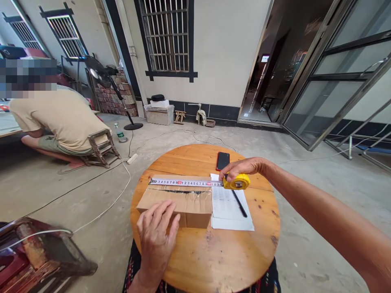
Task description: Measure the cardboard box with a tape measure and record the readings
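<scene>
A brown cardboard box (189, 205) lies on a round wooden table (220, 260). Across its top, near the far edge, stretches the white blade of a yellow tape measure (240, 182), with its hooked end at the box's left side. My right hand (244, 167) grips the tape case just beyond the box's right end. My left hand (159, 232) rests on the near left part of the box, fingers stretched out and holding nothing. Printed paper sheets (227, 221) lie right of the box, with a black pen (240, 204) on them. Behind them is a dark phone (223, 160) with a red edge.
Another person (58, 118) sits on a low wooden stool (102, 148) at left, facing away. A wooden chair (39, 252) stands at near left. Cables and a power strip (132, 158) cross the floor. A standing fan (132, 125) and an open glass door (336, 89) are farther back.
</scene>
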Motion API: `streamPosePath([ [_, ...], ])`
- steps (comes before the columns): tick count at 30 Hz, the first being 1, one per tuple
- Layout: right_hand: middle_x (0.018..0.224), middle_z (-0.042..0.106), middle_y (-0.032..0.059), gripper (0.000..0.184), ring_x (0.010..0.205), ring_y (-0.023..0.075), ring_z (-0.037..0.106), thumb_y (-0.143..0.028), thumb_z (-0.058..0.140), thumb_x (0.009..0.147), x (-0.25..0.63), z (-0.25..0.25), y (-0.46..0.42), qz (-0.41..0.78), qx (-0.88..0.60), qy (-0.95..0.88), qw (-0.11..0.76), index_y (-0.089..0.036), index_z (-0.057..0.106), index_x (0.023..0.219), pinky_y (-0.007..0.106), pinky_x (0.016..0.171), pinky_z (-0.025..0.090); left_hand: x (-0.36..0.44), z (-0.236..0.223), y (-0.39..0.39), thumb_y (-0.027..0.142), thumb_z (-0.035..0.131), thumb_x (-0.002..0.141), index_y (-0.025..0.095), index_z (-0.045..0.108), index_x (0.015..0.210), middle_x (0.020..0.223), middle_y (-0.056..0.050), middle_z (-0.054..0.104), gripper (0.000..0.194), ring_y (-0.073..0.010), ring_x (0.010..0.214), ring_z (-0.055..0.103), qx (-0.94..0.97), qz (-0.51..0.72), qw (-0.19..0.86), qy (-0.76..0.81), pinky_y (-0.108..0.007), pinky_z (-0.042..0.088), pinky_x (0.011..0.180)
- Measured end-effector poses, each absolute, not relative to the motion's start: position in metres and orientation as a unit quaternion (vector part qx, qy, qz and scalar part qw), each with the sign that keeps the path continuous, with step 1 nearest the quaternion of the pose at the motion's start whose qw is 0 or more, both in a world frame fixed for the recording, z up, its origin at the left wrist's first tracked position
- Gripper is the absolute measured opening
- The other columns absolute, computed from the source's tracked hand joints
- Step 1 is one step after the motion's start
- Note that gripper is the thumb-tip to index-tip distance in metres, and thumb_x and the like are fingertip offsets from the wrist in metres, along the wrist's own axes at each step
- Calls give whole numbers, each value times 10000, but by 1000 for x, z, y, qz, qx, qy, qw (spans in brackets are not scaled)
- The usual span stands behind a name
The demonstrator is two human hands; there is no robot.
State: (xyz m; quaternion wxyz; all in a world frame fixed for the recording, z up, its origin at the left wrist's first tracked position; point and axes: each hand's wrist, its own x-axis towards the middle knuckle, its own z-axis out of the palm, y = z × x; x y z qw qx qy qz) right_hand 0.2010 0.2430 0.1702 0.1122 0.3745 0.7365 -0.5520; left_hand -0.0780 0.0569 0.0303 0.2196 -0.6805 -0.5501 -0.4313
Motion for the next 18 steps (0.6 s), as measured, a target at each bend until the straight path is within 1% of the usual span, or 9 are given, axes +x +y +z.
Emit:
streamPosePath([
  [3, 990, 691, 41, 432, 890, 196, 630, -360, 660, 694, 205, 170, 244, -553, 374, 737, 104, -158, 688, 1075, 253, 725, 504, -77, 31, 56, 160, 615, 867, 239, 640, 1142, 1084, -79, 720, 287, -268, 1044, 608, -679, -431, 212, -556, -438, 360, 963],
  [5, 984, 688, 34, 413, 879, 187, 621, -353, 656, 707, 208, 170, 238, -560, 367, 738, 82, -166, 689, 1073, 242, 716, 496, -77, 33, 56, 157, 616, 868, 234, 644, 1129, 1086, -80, 720, 273, -268, 1044, 606, -678, -430, 208, -559, -441, 363, 962],
  [7, 978, 674, 26, 381, 858, 169, 610, -353, 656, 718, 209, 170, 221, -575, 363, 733, 23, -175, 683, 1055, 225, 699, 485, -75, 36, 55, 158, 623, 869, 227, 650, 1112, 1085, -80, 719, 255, -265, 1035, 606, -675, -429, 203, -564, -448, 361, 963],
  [9, 946, 652, 18, 361, 807, 148, 602, -378, 671, 718, 206, 167, 191, -606, 374, 699, -65, -185, 661, 1022, 210, 663, 477, -72, 40, 56, 159, 632, 868, 224, 659, 1088, 1076, -76, 723, 230, -261, 1017, 608, -670, -429, 196, -573, -458, 351, 965],
  [10, 884, 637, 12, 377, 731, 141, 595, -425, 667, 728, 203, 164, 172, -634, 391, 660, -97, -192, 637, 1022, 217, 609, 472, -70, 41, 57, 162, 636, 868, 224, 664, 1075, 1067, -73, 726, 217, -259, 1006, 610, -666, -432, 193, -577, -463, 345, 964],
  [12, 826, 614, 9, 460, 656, 147, 586, -517, 683, 718, 194, 156, 128, -691, 421, 570, -141, -206, 595, 1044, 244, 570, 479, -66, 45, 59, 170, 645, 866, 226, 672, 1047, 1051, -66, 730, 192, -255, 986, 613, -655, -443, 182, -585, -469, 332, 960],
  [14, 846, 611, 16, 492, 702, 159, 607, -581, 692, 712, 184, 144, 85, -716, 449, 500, -189, -215, 599, 1026, 253, 619, 494, -63, 47, 63, 179, 650, 862, 229, 678, 1018, 1042, -62, 731, 166, -255, 976, 613, -643, -455, 167, -593, -471, 322, 956],
  [17, 892, 633, 31, 519, 852, 206, 634, -667, 652, 720, 170, 119, 39, -731, 478, 437, -215, -239, 639, 1015, 289, 741, 513, -59, 48, 68, 185, 653, 859, 222, 683, 994, 1046, -65, 727, 143, -263, 990, 604, -636, -456, 150, -604, -480, 311, 960],
  [18, 934, 643, 33, 552, 892, 221, 632, -686, 668, 688, 166, 111, 30, -733, 470, 437, -226, -250, 649, 1026, 301, 763, 512, -58, 48, 69, 190, 652, 861, 219, 685, 997, 1049, -67, 725, 143, -266, 996, 599, -635, -454, 148, -607, -484, 309, 963],
])
